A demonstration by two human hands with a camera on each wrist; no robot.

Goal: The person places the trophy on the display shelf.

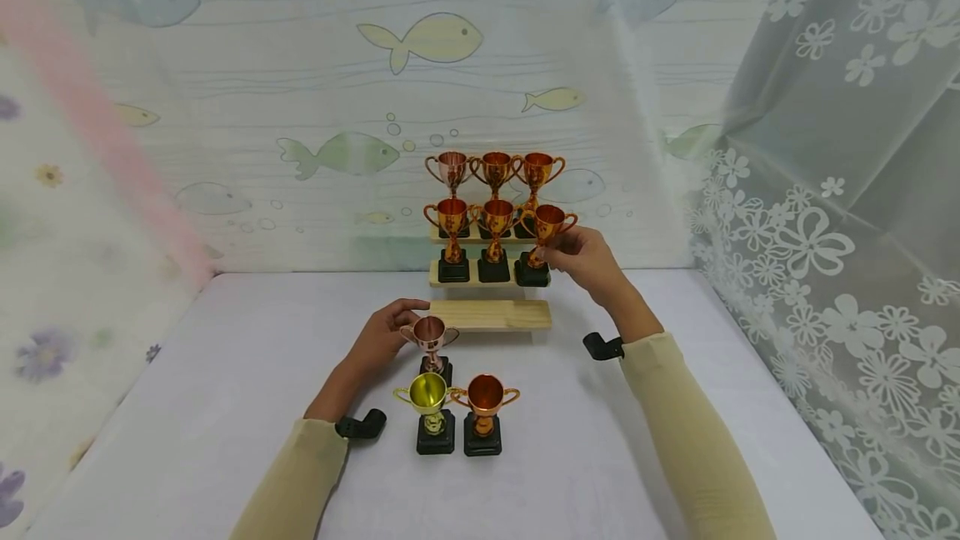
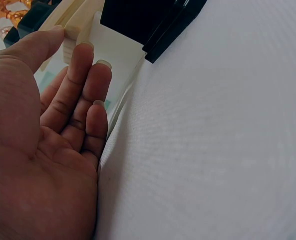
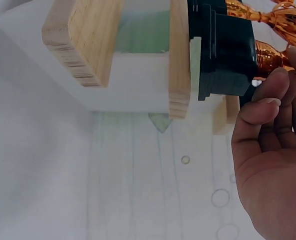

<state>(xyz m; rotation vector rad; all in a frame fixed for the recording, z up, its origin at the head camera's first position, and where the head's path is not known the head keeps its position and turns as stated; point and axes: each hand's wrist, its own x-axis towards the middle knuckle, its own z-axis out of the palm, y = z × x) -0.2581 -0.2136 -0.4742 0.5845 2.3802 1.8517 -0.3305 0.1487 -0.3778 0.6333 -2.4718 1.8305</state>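
Observation:
My right hand (image 1: 581, 257) pinches the stem of an orange-gold trophy cup (image 1: 549, 223) at the right end of the middle step of a wooden display stand (image 1: 491, 315). The cup's black base (image 3: 227, 55) sits at the step's edge in the right wrist view. My left hand (image 1: 382, 336) holds the left end of the lowest step, thumb and fingertips at the board's corner (image 2: 80, 22) in the left wrist view. Right beside that hand stands a rose-gold trophy cup (image 1: 430, 333), its black base (image 2: 148, 22) near my fingers.
Two more trophies, yellow-gold (image 1: 427, 394) and orange (image 1: 486, 394), stand on the white table (image 1: 570, 465) in front. Several cups (image 1: 495, 169) fill the stand's top step, and others (image 1: 452, 217) the middle one. Behind hangs a fish-print curtain (image 1: 247, 107).

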